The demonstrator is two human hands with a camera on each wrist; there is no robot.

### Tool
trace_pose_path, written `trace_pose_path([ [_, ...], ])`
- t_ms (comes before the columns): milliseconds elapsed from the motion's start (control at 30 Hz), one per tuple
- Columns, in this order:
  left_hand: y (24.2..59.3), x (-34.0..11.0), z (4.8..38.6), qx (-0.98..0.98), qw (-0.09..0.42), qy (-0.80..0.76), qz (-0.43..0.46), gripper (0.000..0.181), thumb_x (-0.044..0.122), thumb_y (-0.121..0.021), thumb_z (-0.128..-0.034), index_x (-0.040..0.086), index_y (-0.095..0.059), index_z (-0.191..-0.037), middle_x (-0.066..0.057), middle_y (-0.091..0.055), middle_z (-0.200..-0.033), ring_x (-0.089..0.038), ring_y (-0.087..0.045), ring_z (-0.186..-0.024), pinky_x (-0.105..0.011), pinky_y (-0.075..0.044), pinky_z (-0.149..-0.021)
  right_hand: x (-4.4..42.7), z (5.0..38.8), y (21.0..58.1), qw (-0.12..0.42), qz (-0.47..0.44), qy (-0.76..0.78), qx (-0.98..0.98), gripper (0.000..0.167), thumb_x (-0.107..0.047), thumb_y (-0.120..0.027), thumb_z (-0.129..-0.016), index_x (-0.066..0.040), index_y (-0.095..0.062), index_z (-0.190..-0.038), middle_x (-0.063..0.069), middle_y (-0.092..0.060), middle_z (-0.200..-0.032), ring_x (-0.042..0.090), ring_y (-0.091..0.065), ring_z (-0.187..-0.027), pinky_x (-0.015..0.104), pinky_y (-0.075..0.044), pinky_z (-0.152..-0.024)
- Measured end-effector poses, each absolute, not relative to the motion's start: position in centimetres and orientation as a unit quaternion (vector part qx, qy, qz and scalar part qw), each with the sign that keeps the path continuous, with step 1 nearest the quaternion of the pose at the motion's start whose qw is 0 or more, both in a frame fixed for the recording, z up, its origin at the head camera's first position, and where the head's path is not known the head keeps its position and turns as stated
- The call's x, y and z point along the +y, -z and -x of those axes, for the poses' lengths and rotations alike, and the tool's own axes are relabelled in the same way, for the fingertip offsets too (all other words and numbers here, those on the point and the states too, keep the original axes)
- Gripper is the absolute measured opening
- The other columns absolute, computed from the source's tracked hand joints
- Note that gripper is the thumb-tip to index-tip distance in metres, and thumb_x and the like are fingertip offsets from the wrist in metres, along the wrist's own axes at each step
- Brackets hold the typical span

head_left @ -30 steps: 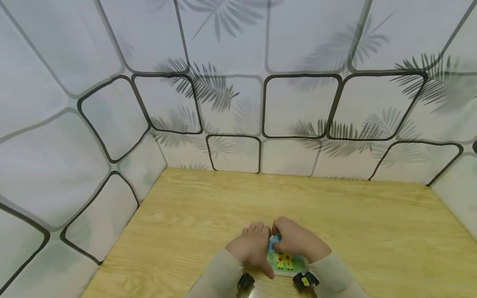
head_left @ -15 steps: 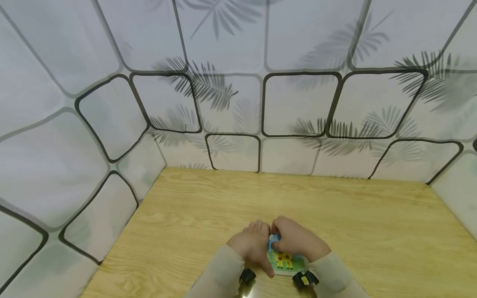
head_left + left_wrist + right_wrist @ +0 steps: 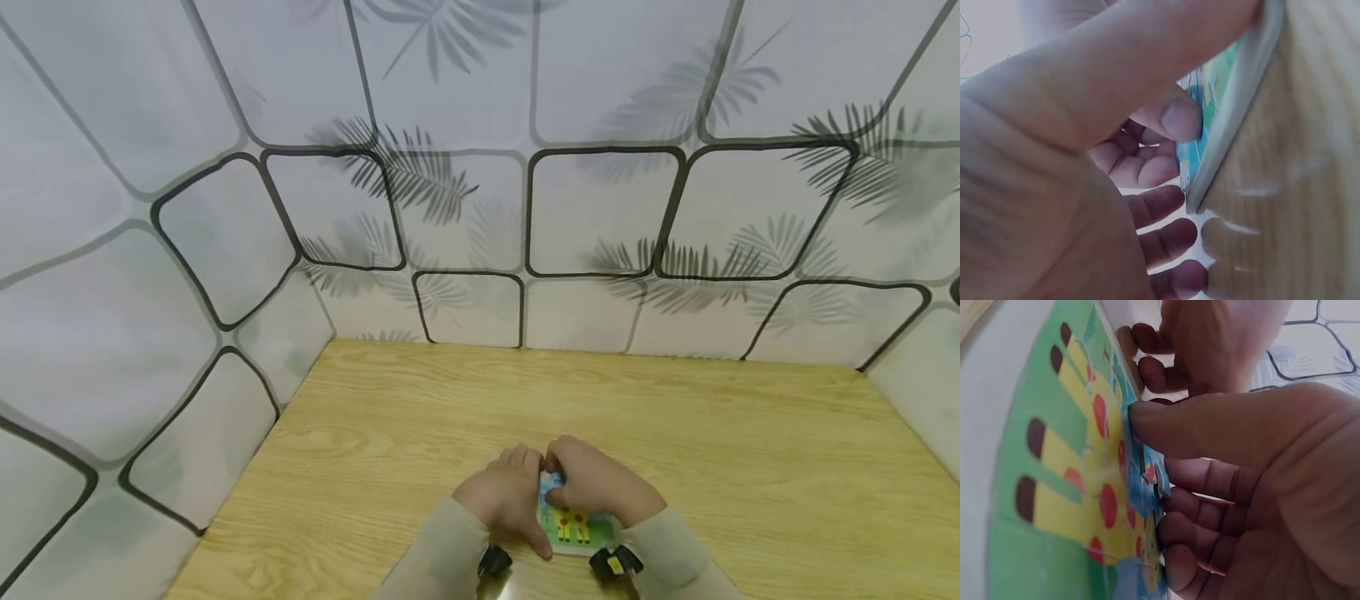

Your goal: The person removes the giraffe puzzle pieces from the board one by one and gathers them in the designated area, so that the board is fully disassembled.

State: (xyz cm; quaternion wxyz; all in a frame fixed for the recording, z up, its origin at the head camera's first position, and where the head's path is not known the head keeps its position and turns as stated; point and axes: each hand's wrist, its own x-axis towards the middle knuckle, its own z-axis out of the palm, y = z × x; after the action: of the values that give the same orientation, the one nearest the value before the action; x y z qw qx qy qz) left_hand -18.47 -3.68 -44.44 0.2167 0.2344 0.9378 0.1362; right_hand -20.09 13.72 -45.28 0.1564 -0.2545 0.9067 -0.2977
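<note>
A small puzzle board (image 3: pixel 600 533) with a yellow, red-spotted giraffe on green and blue lies under both hands. My left hand (image 3: pixel 506 502) rests along its left side, fingers pointing away; in the left wrist view the thumb lies against the board's pale edge (image 3: pixel 1235 119). My right hand (image 3: pixel 606 483) is over the far part, with its fingers curled. The right wrist view has the right thumb (image 3: pixel 1179 425) on the blue area and the fingertips at the edge, around a slightly raised blue puzzle piece (image 3: pixel 1149 475). The thumb partly hides that area.
The wooden table (image 3: pixel 375 433) extends around the hands. Behind and at the left stands a pale covering (image 3: pixel 472 308) with dark outlines and leaf prints. Black wrist devices (image 3: pixel 615 564) sit at both cuffs.
Both hands keep almost the same pose over the board. Slightly more of the blue area shows beside the right thumb than before.
</note>
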Motion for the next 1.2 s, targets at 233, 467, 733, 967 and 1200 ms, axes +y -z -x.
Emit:
trace_pose_path([
  [233, 44.7, -4.8, 17.8, 0.943, 0.182, -0.122, -0.252, 0.107, 0.064, -0.088, -0.0626, 0.012, -0.045, -0.146, -0.001, -0.044, -0.127, -0.015, -0.039, -0.105, -0.032, -0.043, -0.096, 13.5, 20.1, 45.2, 0.163, 0.236, 0.298, 0.910, 0.025, -0.011, -0.080, -0.084, -0.010, -0.057, -0.093, 0.000, -0.055, -0.089, 0.018, -0.051, -0.079, 0.039, -0.045, -0.072],
  [467, 44.8, -5.4, 17.6, 0.940, 0.180, -0.131, -0.258, 0.108, 0.063, -0.087, -0.0649, 0.015, -0.043, -0.151, 0.003, -0.043, -0.137, -0.015, -0.039, -0.112, -0.034, -0.041, -0.102, 13.5, 20.0, 45.2, 0.169, 0.253, 0.308, 0.902, 0.026, -0.006, -0.078, -0.083, -0.012, -0.058, -0.099, -0.002, -0.057, -0.089, 0.017, -0.052, -0.079, 0.038, -0.046, -0.071],
  [733, 44.9, -5.6, 17.4, 0.938, 0.176, -0.145, -0.262, 0.106, 0.061, -0.088, -0.0650, 0.015, -0.045, -0.150, 0.003, -0.043, -0.137, -0.015, -0.038, -0.113, -0.036, -0.041, -0.101, 14.4, 20.2, 45.3, 0.154, 0.264, 0.326, 0.895, 0.013, -0.006, -0.070, -0.093, -0.015, -0.064, -0.101, -0.006, -0.060, -0.086, 0.013, -0.055, -0.075, 0.032, -0.047, -0.067],
  [967, 44.8, -5.5, 17.4, 0.937, 0.183, -0.149, -0.256, 0.105, 0.063, -0.087, -0.0650, 0.016, -0.045, -0.149, 0.004, -0.042, -0.138, -0.016, -0.038, -0.115, -0.037, -0.040, -0.103, 15.1, 20.3, 44.9, 0.159, 0.258, 0.352, 0.886, 0.010, -0.010, -0.070, -0.093, -0.018, -0.067, -0.098, -0.007, -0.064, -0.088, 0.013, -0.059, -0.080, 0.033, -0.050, -0.068],
  [1200, 44.8, -5.5, 17.5, 0.940, 0.174, -0.149, -0.255, 0.106, 0.061, -0.089, -0.0638, 0.014, -0.046, -0.149, 0.000, -0.043, -0.141, -0.017, -0.039, -0.116, -0.037, -0.040, -0.104, 17.4, 20.8, 44.0, 0.170, 0.241, 0.408, 0.864, 0.007, -0.019, -0.070, -0.096, -0.015, -0.069, -0.102, -0.003, -0.067, -0.088, 0.020, -0.064, -0.079, 0.034, -0.053, -0.066],
])
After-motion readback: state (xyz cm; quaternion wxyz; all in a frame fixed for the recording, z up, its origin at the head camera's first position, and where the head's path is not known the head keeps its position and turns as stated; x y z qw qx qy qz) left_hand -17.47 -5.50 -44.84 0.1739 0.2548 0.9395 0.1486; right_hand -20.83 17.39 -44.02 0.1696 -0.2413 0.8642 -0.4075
